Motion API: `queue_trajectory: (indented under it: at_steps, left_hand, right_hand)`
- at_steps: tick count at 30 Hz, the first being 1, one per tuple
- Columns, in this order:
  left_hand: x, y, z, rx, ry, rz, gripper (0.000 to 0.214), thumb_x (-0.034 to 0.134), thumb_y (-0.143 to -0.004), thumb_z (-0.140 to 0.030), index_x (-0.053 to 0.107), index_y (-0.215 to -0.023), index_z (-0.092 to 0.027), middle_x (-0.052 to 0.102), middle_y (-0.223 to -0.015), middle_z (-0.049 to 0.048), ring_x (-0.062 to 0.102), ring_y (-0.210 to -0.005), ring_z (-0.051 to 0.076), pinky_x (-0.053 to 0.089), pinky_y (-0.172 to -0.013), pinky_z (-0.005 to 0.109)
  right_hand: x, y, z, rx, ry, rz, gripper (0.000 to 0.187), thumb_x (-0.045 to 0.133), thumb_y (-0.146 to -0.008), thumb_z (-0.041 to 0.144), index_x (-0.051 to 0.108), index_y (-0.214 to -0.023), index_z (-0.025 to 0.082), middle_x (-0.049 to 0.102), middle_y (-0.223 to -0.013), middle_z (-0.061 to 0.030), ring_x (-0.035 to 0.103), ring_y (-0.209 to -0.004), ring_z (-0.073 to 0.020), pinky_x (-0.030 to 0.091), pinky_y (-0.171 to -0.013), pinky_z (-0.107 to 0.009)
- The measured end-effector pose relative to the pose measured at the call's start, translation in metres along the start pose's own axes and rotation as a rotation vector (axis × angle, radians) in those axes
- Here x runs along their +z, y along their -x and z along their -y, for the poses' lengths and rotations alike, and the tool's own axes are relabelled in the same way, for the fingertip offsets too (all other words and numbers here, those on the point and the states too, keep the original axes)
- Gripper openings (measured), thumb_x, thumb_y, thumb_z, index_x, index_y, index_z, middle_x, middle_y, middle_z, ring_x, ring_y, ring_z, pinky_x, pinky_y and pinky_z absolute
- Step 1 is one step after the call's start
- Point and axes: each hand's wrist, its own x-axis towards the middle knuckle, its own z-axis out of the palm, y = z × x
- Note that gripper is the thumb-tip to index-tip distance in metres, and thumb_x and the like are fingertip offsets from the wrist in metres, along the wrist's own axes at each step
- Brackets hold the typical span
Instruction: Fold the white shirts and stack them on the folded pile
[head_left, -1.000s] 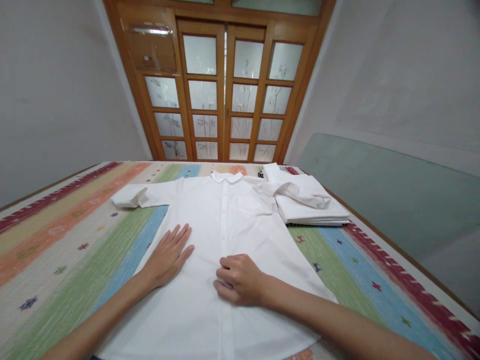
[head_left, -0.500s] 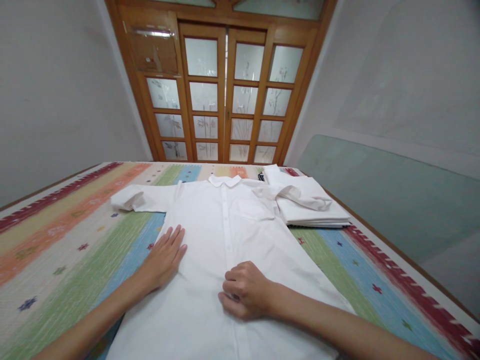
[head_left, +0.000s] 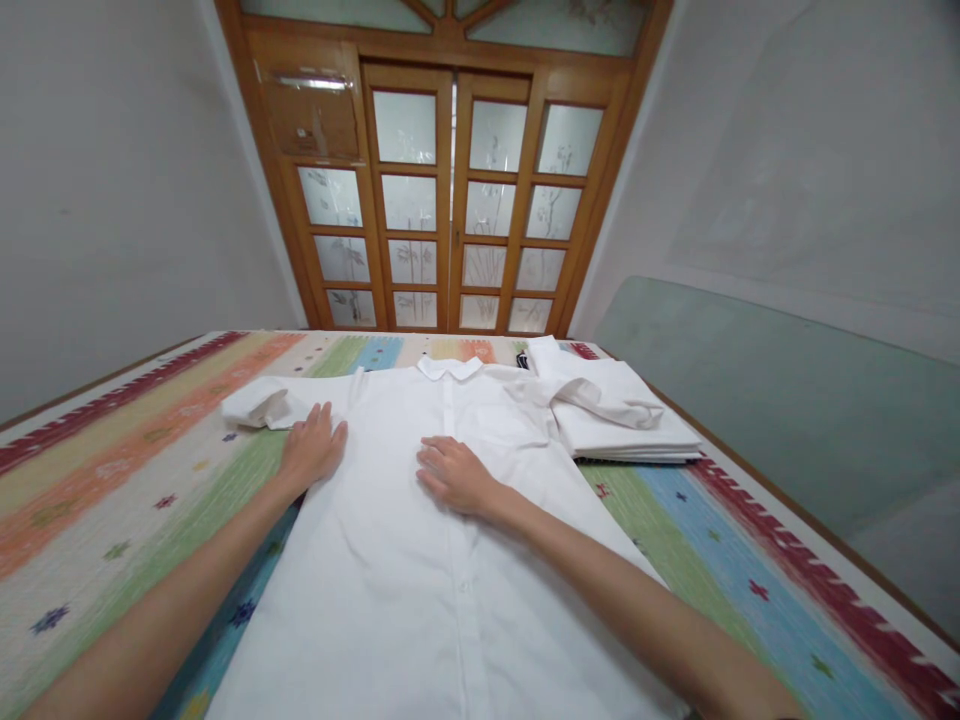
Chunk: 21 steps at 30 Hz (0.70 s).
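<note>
A white button-up shirt (head_left: 420,570) lies flat, front up, on a striped multicoloured cloth (head_left: 127,450), its collar (head_left: 448,367) pointing away from me. My left hand (head_left: 311,445) rests flat and open on the shirt's left shoulder, close to the rolled left sleeve (head_left: 259,405). My right hand (head_left: 452,473) lies palm down on the chest beside the button placket, fingers stretched out. The shirt's right sleeve (head_left: 581,395) drapes over a stack of folded white garments (head_left: 630,425).
The folded stack sits at the far right of the cloth, near its red patterned border (head_left: 817,580). Wooden doors with frosted glass panes (head_left: 442,200) stand behind the surface. A pale green panel (head_left: 765,390) lines the right wall.
Both hands slid away from me, up the shirt toward the collar. The right hand went from curled fingers to flat. The left hand moved out to the shoulder near the sleeve.
</note>
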Motion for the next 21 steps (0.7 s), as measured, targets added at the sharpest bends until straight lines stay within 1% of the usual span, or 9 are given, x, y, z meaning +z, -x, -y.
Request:
queue_trajectory:
  at_steps: [2, 4, 5, 7, 9, 12, 14, 17, 21]
  left_hand:
    - [-0.007, -0.008, 0.006, -0.052, -0.04, 0.003, 0.061, 0.022, -0.095, -0.037, 0.043, -0.14, -0.002, 0.037, -0.151, 0.0257, 0.039, -0.137, 0.038, 0.036, -0.105, 0.053]
    - [-0.013, -0.016, 0.014, -0.051, -0.086, 0.04, 0.059, 0.02, -0.095, -0.037, 0.049, -0.136, -0.005, 0.036, -0.152, 0.0233, 0.038, -0.137, 0.039, 0.034, -0.106, 0.055]
    - [-0.015, -0.019, 0.019, -0.041, -0.101, 0.075, 0.058, 0.021, -0.095, -0.037, 0.05, -0.135, -0.006, 0.039, -0.151, 0.0223, 0.04, -0.136, 0.039, 0.034, -0.106, 0.054]
    - [-0.019, -0.023, 0.029, -0.03, -0.119, 0.159, 0.059, 0.024, -0.094, -0.04, 0.051, -0.135, -0.007, 0.047, -0.146, 0.0218, 0.049, -0.128, 0.038, 0.037, -0.104, 0.052]
    - [-0.021, -0.024, 0.038, -0.055, -0.136, 0.221, 0.067, 0.026, -0.092, -0.049, 0.051, -0.135, -0.006, 0.052, -0.14, 0.0242, 0.054, -0.122, 0.039, 0.04, -0.1, 0.052]
    - [-0.025, -0.019, 0.047, -0.111, -0.168, 0.239, 0.087, 0.023, -0.085, -0.068, 0.05, -0.136, -0.003, 0.053, -0.136, 0.0299, 0.052, -0.123, 0.044, 0.041, -0.096, 0.054]
    - [-0.029, -0.014, 0.048, -0.15, -0.182, 0.241, 0.096, 0.022, -0.08, -0.076, 0.054, -0.133, -0.003, 0.057, -0.13, 0.0314, 0.053, -0.121, 0.046, 0.041, -0.094, 0.054]
    - [-0.034, -0.008, 0.045, -0.218, -0.199, 0.251, 0.1, 0.022, -0.076, -0.081, 0.061, -0.124, -0.002, 0.063, -0.119, 0.033, 0.054, -0.118, 0.048, 0.041, -0.093, 0.056]
    - [-0.03, -0.005, 0.045, -0.311, -0.212, 0.262, 0.097, 0.02, -0.08, -0.077, 0.065, -0.117, 0.001, 0.067, -0.109, 0.0333, 0.057, -0.113, 0.049, 0.039, -0.093, 0.059]
  right_hand:
    - [0.006, -0.011, -0.009, 0.031, 0.029, 0.007, 0.037, 0.049, -0.097, 0.032, 0.059, -0.127, 0.012, 0.048, -0.146, -0.0151, 0.04, -0.137, -0.0268, 0.032, -0.112, -0.044]
    - [0.01, -0.019, -0.016, 0.038, 0.056, 0.003, 0.043, 0.047, -0.097, 0.034, 0.055, -0.133, 0.012, 0.043, -0.15, -0.0148, 0.031, -0.143, -0.0288, 0.021, -0.118, -0.048]
    - [0.012, -0.022, -0.018, 0.044, 0.061, 0.007, 0.046, 0.046, -0.098, 0.035, 0.053, -0.136, 0.011, 0.04, -0.152, -0.0149, 0.027, -0.145, -0.029, 0.018, -0.119, -0.049]
    - [0.016, -0.026, -0.022, 0.077, 0.053, 0.051, 0.053, 0.043, -0.099, 0.039, 0.047, -0.142, 0.009, 0.034, -0.155, -0.0166, 0.024, -0.146, -0.0286, 0.02, -0.119, -0.045]
    - [0.019, -0.027, -0.024, 0.116, 0.037, 0.106, 0.058, 0.039, -0.1, 0.044, 0.041, -0.146, 0.008, 0.029, -0.157, -0.0178, 0.023, -0.147, -0.0283, 0.022, -0.118, -0.042]
    - [0.024, -0.026, -0.026, 0.146, 0.027, 0.13, 0.061, 0.034, -0.101, 0.048, 0.037, -0.149, 0.01, 0.027, -0.158, -0.0167, 0.02, -0.147, -0.0278, 0.02, -0.119, -0.042]
    - [0.025, -0.026, -0.026, 0.154, 0.023, 0.121, 0.062, 0.034, -0.101, 0.048, 0.037, -0.15, 0.011, 0.026, -0.158, -0.0154, 0.02, -0.148, -0.0269, 0.019, -0.119, -0.042]
    - [0.026, -0.026, -0.025, 0.163, 0.017, 0.117, 0.061, 0.034, -0.1, 0.049, 0.037, -0.15, 0.013, 0.026, -0.159, -0.0143, 0.02, -0.148, -0.0263, 0.019, -0.119, -0.043]
    - [0.025, -0.026, -0.025, 0.167, 0.011, 0.114, 0.062, 0.034, -0.1, 0.05, 0.036, -0.15, 0.013, 0.025, -0.159, -0.0142, 0.019, -0.148, -0.0277, 0.018, -0.119, -0.044]
